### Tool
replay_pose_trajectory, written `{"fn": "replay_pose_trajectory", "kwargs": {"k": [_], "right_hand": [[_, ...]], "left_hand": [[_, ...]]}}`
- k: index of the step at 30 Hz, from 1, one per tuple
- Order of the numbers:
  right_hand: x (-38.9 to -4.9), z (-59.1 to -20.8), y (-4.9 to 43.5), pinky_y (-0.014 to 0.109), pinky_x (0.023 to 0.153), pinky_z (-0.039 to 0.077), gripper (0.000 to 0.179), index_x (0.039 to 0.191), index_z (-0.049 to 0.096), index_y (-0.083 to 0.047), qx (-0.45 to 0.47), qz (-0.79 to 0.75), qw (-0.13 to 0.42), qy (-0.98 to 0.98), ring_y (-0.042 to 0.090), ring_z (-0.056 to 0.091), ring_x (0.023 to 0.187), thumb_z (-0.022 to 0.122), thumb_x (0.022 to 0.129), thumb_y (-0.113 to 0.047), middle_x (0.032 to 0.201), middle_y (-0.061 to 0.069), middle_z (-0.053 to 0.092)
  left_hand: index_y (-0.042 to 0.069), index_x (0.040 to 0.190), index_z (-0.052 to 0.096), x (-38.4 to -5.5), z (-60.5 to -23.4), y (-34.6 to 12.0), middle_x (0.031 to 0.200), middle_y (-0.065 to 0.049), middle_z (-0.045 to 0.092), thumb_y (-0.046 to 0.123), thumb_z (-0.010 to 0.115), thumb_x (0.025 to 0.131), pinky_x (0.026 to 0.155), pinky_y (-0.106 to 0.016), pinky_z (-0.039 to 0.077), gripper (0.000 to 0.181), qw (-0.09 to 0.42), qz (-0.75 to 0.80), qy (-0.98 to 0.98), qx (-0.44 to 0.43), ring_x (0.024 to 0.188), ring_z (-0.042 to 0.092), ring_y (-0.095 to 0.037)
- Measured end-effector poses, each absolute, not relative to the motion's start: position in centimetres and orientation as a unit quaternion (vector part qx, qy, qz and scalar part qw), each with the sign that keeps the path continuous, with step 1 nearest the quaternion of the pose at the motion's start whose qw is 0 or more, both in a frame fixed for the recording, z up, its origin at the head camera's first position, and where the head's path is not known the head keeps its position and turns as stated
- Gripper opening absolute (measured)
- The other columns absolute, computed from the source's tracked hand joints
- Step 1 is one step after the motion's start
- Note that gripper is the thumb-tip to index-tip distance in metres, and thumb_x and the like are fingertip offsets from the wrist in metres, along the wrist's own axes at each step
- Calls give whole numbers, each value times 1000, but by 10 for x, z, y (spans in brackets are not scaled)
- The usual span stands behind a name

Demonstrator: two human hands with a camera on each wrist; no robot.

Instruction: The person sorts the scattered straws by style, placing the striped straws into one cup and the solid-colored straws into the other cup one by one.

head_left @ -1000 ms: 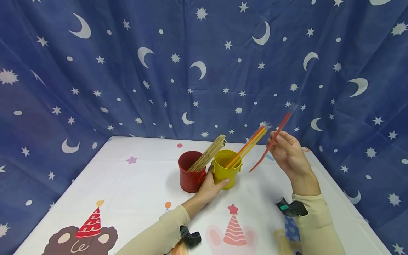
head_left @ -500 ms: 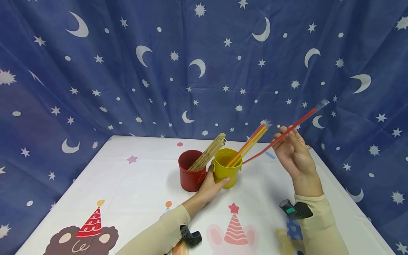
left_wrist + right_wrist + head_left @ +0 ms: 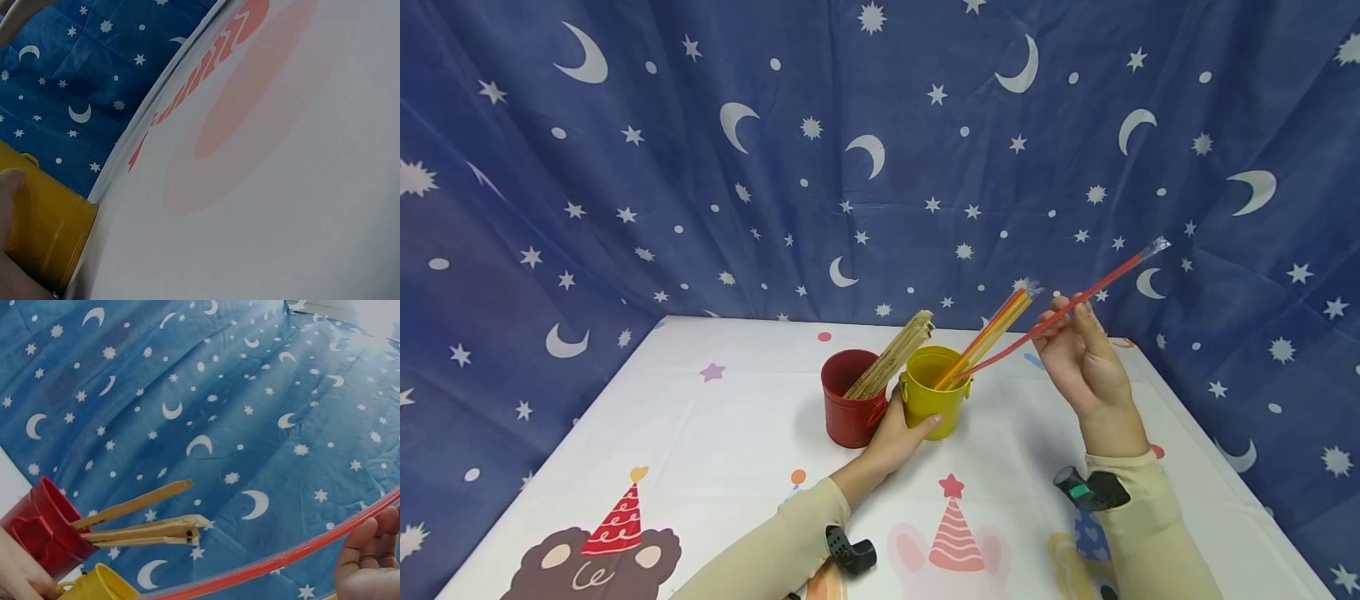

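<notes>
My right hand (image 3: 1096, 371) pinches a red drinking straw (image 3: 1108, 278) in a clear wrapper. The straw slants down to the left, its lower tip at the mouth of the yellow bucket (image 3: 934, 412). Inside that bucket lean several wrapped straws (image 3: 994, 333), yellow and red. My left hand (image 3: 891, 442) grips the yellow bucket, thumb across its front; the other fingers are mostly hidden between the two buckets. Just left of it stands a red bucket (image 3: 844, 423) with several brown paper-wrapped sticks (image 3: 891, 358) leaning right. In the right wrist view the held straw (image 3: 275, 559) bends slightly.
Both buckets stand on a white tablecloth (image 3: 730, 442) printed with cartoon animals and party hats. Behind the table hangs a blue curtain (image 3: 910, 242) with moons and stars.
My right hand first moved right and tilted the red straw flatter, then came back slightly left. The straw's lower tip went from right of the yellow bucket to its mouth. My left hand stayed put.
</notes>
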State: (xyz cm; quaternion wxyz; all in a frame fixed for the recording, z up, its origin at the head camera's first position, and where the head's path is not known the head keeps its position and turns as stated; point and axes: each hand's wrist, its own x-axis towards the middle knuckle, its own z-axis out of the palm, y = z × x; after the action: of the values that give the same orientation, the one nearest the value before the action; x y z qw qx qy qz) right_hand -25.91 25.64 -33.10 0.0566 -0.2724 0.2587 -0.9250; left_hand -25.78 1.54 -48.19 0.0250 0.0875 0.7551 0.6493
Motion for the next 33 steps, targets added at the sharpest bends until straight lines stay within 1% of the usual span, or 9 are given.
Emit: {"fn": "replay_pose_trajectory", "kwargs": {"k": [5, 10, 14, 18, 20, 23, 26, 33], "right_hand": [[-263, -337, 252, 26, 88, 45, 27, 104, 71, -8, -248, -925, 43, 286, 20, 60, 98, 44, 107, -11, 107, 6, 68], [-266, -343, 248, 24, 83, 45, 23, 102, 67, -10, -231, -925, 34, 299, 17, 61, 91, 44, 107, -10, 105, 5, 70], [-269, -348, 244, 24, 80, 45, 24, 102, 67, -11, -222, -927, 42, 299, 15, 60, 87, 44, 107, -11, 104, 3, 69], [-272, -351, 240, 25, 77, 46, 25, 101, 67, -13, -207, -927, 47, 309, 13, 59, 84, 43, 108, -13, 98, 1, 64], [-273, -353, 238, 25, 77, 46, 24, 100, 67, -14, -197, -926, 47, 319, 12, 59, 83, 44, 107, -14, 95, 0, 63], [-276, -357, 236, 24, 77, 47, 20, 98, 66, -16, -190, -922, 50, 333, 11, 58, 82, 48, 107, -14, 95, -1, 63], [-279, -360, 234, 23, 78, 48, 19, 99, 66, -16, -187, -920, 59, 338, 11, 57, 82, 49, 106, -14, 97, -2, 63], [-284, -371, 231, 21, 79, 48, 23, 104, 65, -16, -175, -915, 73, 356, 9, 56, 83, 43, 108, -15, 97, -2, 63]], "left_hand": [[7, 159, 18, -257, -482, 16, 159, -14, 36, 24, 70, 94, 127, -52, 23, 85, 24, 650, 754, 87, 150, 35, -32], [6, 159, 18, -256, -483, 16, 159, -15, 36, 24, 70, 94, 127, -53, 23, 85, 23, 653, 752, 89, 149, 35, -33], [6, 159, 19, -256, -483, 16, 159, -16, 37, 24, 71, 94, 127, -54, 23, 85, 17, 653, 751, 92, 149, 36, -34], [6, 159, 19, -254, -480, 15, 160, -15, 36, 23, 71, 94, 127, -54, 23, 85, 13, 655, 750, 94, 149, 35, -34], [6, 159, 18, -253, -479, 15, 160, -15, 35, 23, 71, 94, 127, -54, 23, 86, 14, 656, 749, 93, 150, 35, -33], [6, 159, 18, -253, -479, 14, 160, -15, 35, 23, 71, 94, 127, -54, 22, 86, 16, 655, 750, 94, 149, 35, -34], [5, 159, 19, -254, -479, 15, 159, -16, 36, 23, 71, 94, 127, -54, 23, 86, 18, 654, 750, 95, 149, 35, -34], [6, 159, 18, -255, -483, 15, 159, -15, 36, 25, 71, 94, 127, -53, 23, 86, 20, 653, 751, 93, 149, 35, -33]]}}
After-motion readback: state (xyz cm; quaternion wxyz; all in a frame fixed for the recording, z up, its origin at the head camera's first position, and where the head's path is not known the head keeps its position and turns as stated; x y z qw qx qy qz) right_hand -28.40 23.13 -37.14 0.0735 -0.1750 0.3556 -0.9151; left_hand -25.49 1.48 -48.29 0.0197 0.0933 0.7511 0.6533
